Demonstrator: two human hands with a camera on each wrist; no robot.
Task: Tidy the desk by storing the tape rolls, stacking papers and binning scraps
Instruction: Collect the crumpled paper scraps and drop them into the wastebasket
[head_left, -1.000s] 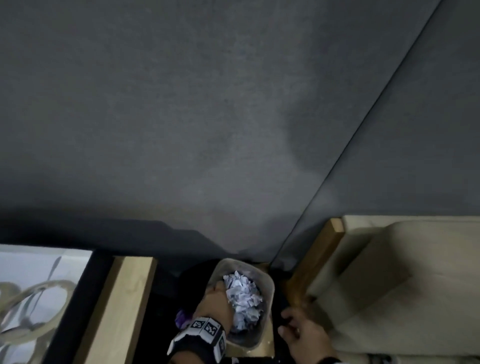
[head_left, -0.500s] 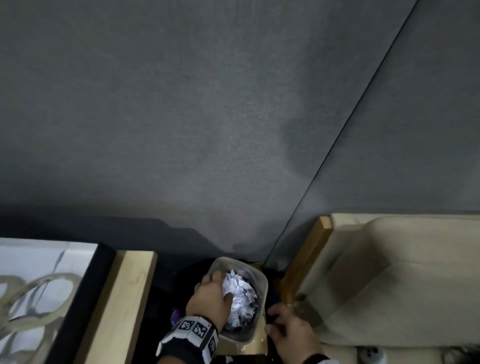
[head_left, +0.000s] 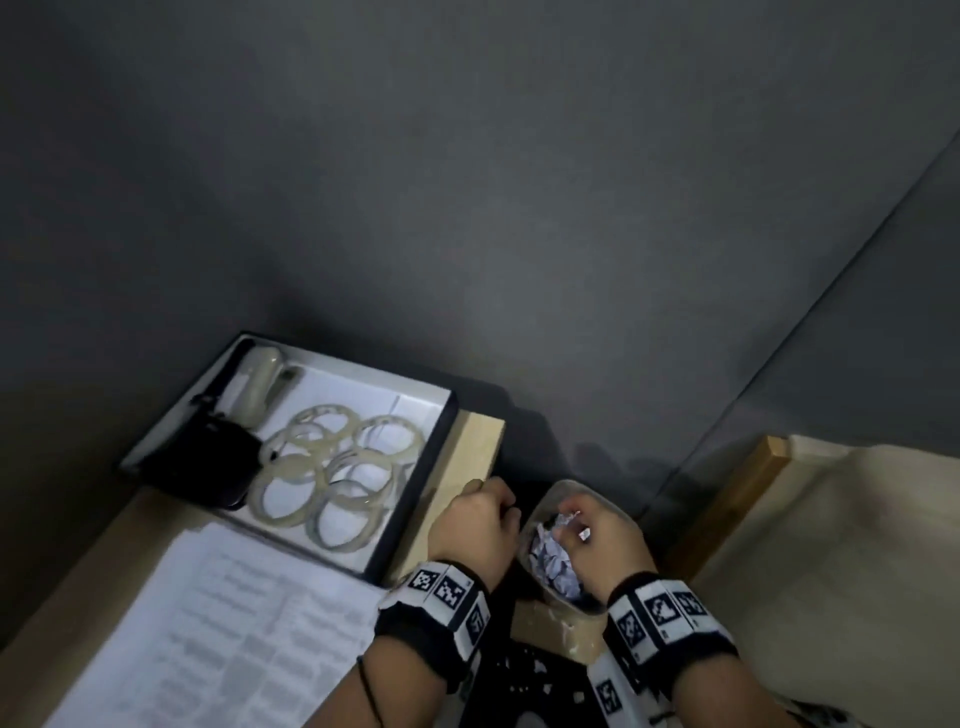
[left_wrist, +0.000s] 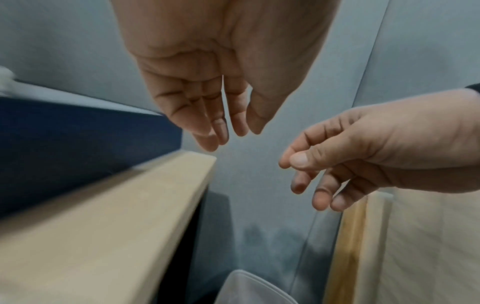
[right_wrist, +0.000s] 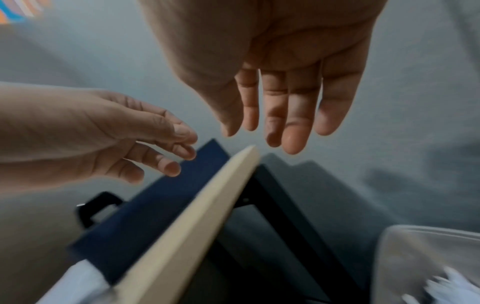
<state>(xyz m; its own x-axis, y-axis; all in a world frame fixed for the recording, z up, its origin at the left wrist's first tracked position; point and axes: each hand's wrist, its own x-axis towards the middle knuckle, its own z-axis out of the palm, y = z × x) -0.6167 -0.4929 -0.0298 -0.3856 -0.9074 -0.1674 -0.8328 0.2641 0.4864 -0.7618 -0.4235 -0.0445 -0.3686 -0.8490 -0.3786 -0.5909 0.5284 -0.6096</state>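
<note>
A clear plastic bin (head_left: 613, 512) beside the desk holds crumpled white paper scraps (head_left: 550, 558). My right hand (head_left: 576, 519) hovers over the bin with its fingers (right_wrist: 293, 139) straight and nothing in them. My left hand (head_left: 493, 506) hangs over the desk's right edge (head_left: 480, 447), fingers (left_wrist: 215, 131) loosely curled and empty. Several translucent tape rolls (head_left: 332, 478) lie in a black box (head_left: 415, 509) on the desk. A stack of printed papers (head_left: 223, 634) lies in front of the box.
A pale stapler-like tool (head_left: 257, 387) and a black object (head_left: 208, 462) share the box. A beige cushioned seat with a wooden rail (head_left: 727, 499) stands right of the bin. Grey floor lies beyond.
The view has swung left, bringing the box and papers into sight. My left hand has come out of the bin to the desk edge. My right hand has moved over the bin.
</note>
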